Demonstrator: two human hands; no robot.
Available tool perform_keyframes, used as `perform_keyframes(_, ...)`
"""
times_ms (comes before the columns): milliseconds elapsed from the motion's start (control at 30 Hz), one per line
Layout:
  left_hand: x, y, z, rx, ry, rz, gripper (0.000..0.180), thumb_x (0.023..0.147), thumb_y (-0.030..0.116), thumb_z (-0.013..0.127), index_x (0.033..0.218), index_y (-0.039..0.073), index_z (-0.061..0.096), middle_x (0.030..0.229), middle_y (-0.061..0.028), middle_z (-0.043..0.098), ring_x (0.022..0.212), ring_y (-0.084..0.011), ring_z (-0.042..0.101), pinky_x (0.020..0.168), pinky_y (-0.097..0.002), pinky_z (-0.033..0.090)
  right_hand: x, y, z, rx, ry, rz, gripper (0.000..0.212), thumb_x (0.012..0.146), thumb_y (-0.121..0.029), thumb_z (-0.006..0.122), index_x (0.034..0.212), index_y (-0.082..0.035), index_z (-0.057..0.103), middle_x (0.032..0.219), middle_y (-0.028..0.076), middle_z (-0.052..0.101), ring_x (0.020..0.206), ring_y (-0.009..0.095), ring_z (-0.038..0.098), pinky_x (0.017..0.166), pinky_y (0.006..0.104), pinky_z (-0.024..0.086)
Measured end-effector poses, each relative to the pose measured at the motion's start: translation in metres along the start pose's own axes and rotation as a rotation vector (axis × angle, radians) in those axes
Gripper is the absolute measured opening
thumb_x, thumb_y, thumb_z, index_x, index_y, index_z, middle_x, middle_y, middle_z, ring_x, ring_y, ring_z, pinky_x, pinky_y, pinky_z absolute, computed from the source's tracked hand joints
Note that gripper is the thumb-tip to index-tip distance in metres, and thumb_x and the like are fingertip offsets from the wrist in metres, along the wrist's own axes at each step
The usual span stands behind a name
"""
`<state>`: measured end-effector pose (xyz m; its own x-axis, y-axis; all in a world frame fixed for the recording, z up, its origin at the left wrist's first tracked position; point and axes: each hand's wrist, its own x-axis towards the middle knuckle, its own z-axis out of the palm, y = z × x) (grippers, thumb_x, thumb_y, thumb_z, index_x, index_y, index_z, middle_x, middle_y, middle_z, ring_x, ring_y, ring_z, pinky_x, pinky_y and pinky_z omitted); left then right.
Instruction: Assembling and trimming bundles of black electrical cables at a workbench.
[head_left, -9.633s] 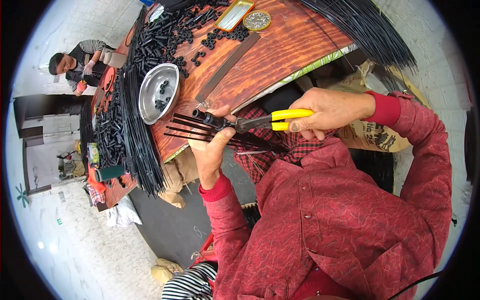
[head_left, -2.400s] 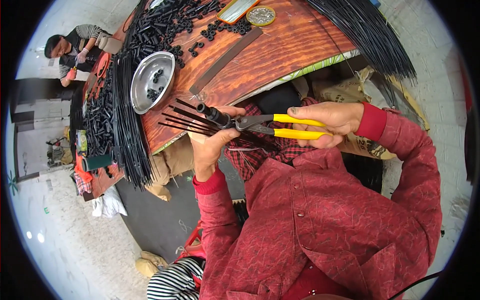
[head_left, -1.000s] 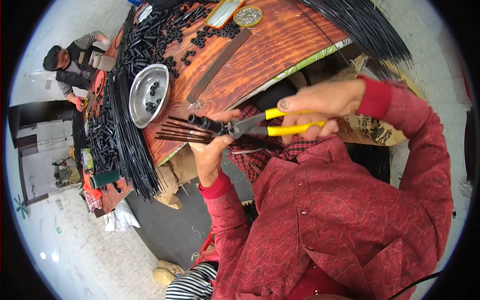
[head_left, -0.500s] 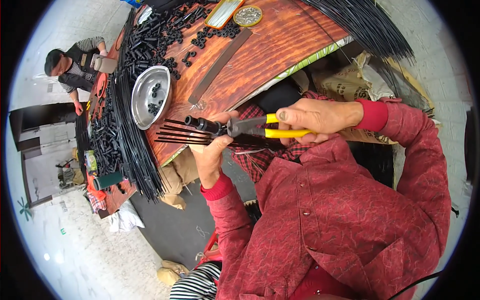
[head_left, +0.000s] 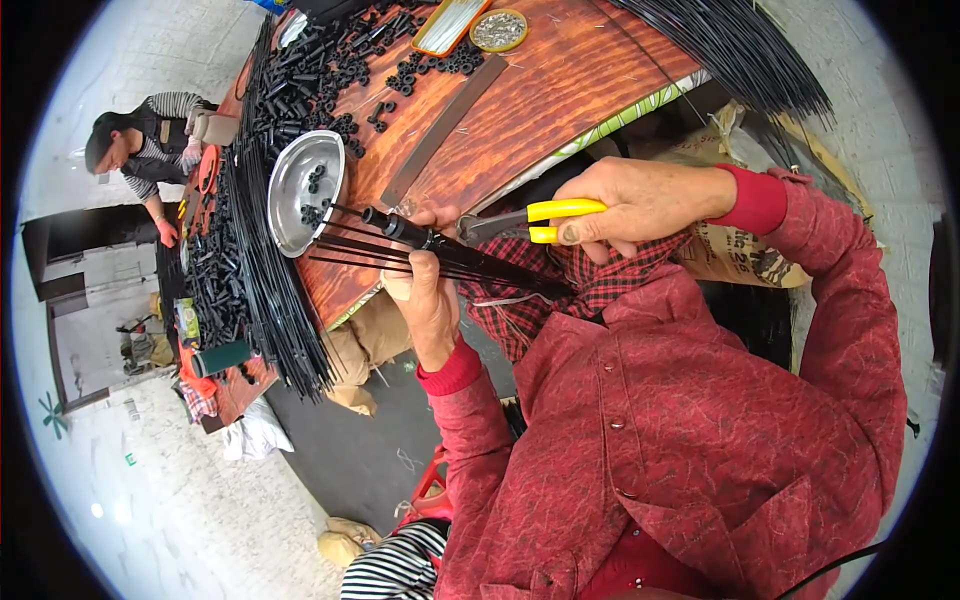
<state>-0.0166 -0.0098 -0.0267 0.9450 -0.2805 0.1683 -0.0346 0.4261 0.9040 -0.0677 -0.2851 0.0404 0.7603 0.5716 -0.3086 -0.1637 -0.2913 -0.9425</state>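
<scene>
My left hand (head_left: 428,305) is wrapped round a bundle of thin black rods (head_left: 492,264), whose ends fan out to the left. Among the rods sits a black ribbed tubular piece (head_left: 400,228). My right hand (head_left: 635,203) grips the yellow-handled pliers (head_left: 565,210). The grey jaws point left, close beside the bundle and the fingers of my left hand; whether they touch a rod I cannot tell. Beyond my hands, a metal bowl (head_left: 283,190) holds a few small black parts.
On the wooden table (head_left: 540,75) lie a flat dark bar (head_left: 445,130), heaps of black tubular parts (head_left: 300,85), a dish of small metal bits (head_left: 498,31) and a tray (head_left: 440,28). Long black rods (head_left: 270,270) hang over its edge. Another person (head_left: 150,140) works at the far left.
The pliers have drawn back slightly to the right and their handles now appear closer together. The bundle has tilted, its left ends rising a little. The other person has shifted posture.
</scene>
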Motion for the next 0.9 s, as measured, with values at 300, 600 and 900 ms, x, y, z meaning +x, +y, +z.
perform_keyframes(300,0.011,0.001,0.016,-0.02,-0.022,-0.022,0.05,0.091,0.039,0.069,0.118,-0.001,0.053,0.115,-0.0223,0.063,0.11,-0.0286,0.061,0.1,-0.0402,0.046,0.0,-0.014,-0.012,-0.063,-0.041,-0.016,0.031,0.099,-0.03,0.054,0.106,0.0,0.061,0.073,0.005,0.066,0.054,0.01,0.059,0.051,0.025,0.047)
perform_keyframes(600,0.017,-0.002,0.032,-0.134,0.039,0.023,0.048,0.099,0.038,0.057,0.126,0.0,0.047,0.096,-0.0147,0.061,0.074,-0.0151,0.051,0.068,-0.0293,0.043,-0.004,-0.028,-0.02,-0.016,0.004,-0.04,0.031,0.1,-0.025,0.052,0.115,0.001,0.057,0.077,0.004,0.066,0.057,0.007,0.056,0.054,0.0224,0.047)
perform_keyframes(900,0.037,-0.023,0.006,-0.131,0.05,0.064,0.045,0.1,0.036,0.056,0.129,0.004,0.045,0.094,-0.0081,0.058,0.068,-0.0117,0.046,0.062,-0.0277,0.039,0.035,-0.009,-0.038,-0.221,0.261,-0.071,0.025,0.088,-0.026,0.07,0.094,-0.002,0.063,0.071,0.005,0.061,0.061,0.013,0.059,0.056,0.0298,0.048)
